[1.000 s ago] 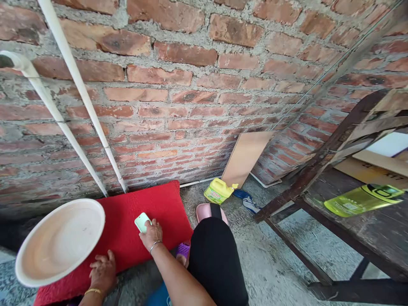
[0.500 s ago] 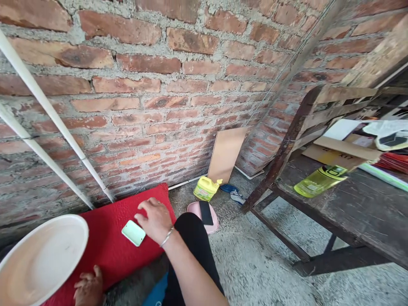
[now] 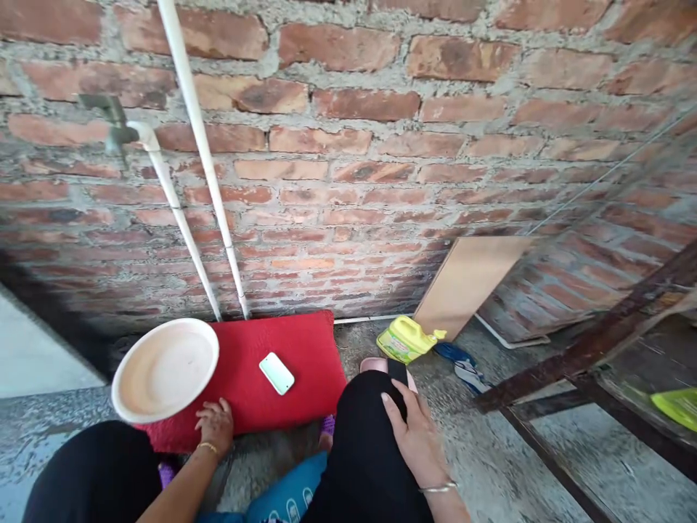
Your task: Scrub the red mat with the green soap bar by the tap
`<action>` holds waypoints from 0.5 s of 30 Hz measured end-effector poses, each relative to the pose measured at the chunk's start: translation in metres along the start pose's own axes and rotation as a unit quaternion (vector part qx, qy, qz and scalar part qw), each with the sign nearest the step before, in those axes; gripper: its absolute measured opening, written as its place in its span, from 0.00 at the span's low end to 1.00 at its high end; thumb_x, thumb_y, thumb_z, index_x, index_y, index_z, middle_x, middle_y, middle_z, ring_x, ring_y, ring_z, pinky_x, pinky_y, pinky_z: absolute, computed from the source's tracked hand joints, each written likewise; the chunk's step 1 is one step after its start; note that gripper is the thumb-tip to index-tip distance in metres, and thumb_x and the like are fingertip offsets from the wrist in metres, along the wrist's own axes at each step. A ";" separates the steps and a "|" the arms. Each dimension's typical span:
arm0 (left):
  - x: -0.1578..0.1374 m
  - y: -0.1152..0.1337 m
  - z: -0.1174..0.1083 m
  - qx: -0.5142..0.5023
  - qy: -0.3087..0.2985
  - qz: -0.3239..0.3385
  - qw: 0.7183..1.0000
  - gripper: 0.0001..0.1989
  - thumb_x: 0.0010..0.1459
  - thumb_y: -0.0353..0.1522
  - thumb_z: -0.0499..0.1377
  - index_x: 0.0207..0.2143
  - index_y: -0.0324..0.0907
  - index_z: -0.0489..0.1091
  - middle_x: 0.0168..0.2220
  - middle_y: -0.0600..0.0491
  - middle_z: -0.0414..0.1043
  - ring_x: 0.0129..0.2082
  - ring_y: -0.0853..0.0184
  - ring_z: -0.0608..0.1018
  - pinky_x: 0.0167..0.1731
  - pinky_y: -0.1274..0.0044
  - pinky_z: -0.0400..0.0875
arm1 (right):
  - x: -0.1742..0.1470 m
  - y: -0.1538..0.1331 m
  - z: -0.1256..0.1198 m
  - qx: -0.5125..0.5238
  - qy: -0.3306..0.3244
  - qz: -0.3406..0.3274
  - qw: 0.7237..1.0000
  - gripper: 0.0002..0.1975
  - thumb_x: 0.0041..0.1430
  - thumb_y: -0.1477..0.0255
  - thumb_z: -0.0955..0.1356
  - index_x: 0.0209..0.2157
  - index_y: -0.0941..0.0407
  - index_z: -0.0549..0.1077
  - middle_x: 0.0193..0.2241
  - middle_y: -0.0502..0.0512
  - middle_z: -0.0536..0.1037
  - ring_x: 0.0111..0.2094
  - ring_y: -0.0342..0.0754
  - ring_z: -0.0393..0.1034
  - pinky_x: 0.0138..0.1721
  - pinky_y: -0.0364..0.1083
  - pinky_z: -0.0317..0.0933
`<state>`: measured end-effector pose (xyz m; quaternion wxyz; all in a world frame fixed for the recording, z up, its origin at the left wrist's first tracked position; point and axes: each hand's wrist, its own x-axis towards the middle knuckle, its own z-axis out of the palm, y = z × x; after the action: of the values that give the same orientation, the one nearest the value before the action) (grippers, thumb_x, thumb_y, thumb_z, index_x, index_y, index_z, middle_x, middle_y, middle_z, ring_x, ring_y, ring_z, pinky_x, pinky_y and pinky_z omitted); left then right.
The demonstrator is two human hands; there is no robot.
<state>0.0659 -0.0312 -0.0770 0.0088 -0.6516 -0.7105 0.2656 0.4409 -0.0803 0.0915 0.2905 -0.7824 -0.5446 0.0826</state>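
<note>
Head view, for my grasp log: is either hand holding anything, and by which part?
Nothing is held: the left hand rests on the red cloth, the right hand on the right knee.

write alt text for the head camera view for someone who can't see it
A person's left hand rests at the edge of a red-covered surface holding a white basin and a pale green rectangular object. The right hand lies on a black-clothed knee. A yellow jug sits near a brick wall.
</note>
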 end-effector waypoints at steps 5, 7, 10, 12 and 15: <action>0.003 -0.001 -0.006 -0.022 0.003 -0.007 1.000 0.31 0.49 0.34 0.53 0.56 0.32 0.61 0.51 0.24 0.64 0.45 0.34 0.71 0.27 0.58 0.68 | -0.009 0.000 -0.001 -0.075 -0.013 0.008 0.997 0.31 0.56 0.51 0.55 0.54 0.55 0.62 0.49 0.60 0.69 0.51 0.54 0.64 0.53 0.52 0.59; 0.003 -0.002 -0.009 -0.033 0.013 -0.016 0.999 0.28 0.51 0.31 0.50 0.55 0.32 0.62 0.50 0.24 0.65 0.45 0.36 0.72 0.27 0.58 0.69 | -0.015 0.001 -0.003 -0.107 -0.014 0.013 0.994 0.32 0.56 0.50 0.55 0.55 0.55 0.61 0.50 0.62 0.68 0.51 0.56 0.64 0.52 0.54 0.59; 0.002 -0.003 -0.012 -0.048 0.021 -0.035 0.998 0.25 0.53 0.27 0.45 0.53 0.32 0.64 0.50 0.25 0.66 0.45 0.38 0.73 0.28 0.56 0.69 | -0.026 0.002 -0.007 -0.149 -0.019 0.015 0.989 0.35 0.55 0.49 0.54 0.56 0.57 0.61 0.50 0.64 0.67 0.52 0.58 0.63 0.53 0.56 0.58; 0.000 -0.004 -0.014 -0.049 0.023 -0.040 0.998 0.25 0.54 0.25 0.42 0.53 0.33 0.65 0.50 0.26 0.66 0.45 0.39 0.73 0.28 0.55 0.69 | -0.035 0.003 -0.010 -0.169 -0.021 0.014 0.985 0.35 0.55 0.49 0.54 0.57 0.57 0.60 0.51 0.66 0.66 0.52 0.59 0.63 0.52 0.56 0.58; -0.003 -0.005 -0.017 -0.042 0.026 -0.037 0.998 0.25 0.55 0.24 0.41 0.53 0.31 0.65 0.49 0.24 0.66 0.44 0.39 0.73 0.27 0.56 0.69 | -0.049 0.006 -0.015 -0.204 -0.012 0.016 0.979 0.35 0.56 0.49 0.54 0.57 0.57 0.61 0.50 0.66 0.67 0.51 0.60 0.64 0.49 0.56 0.61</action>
<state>0.0678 -0.0279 -0.0596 0.0095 -0.6310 -0.7445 0.2180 0.4330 -0.1312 0.0913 0.1174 -0.8329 -0.5406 -0.0162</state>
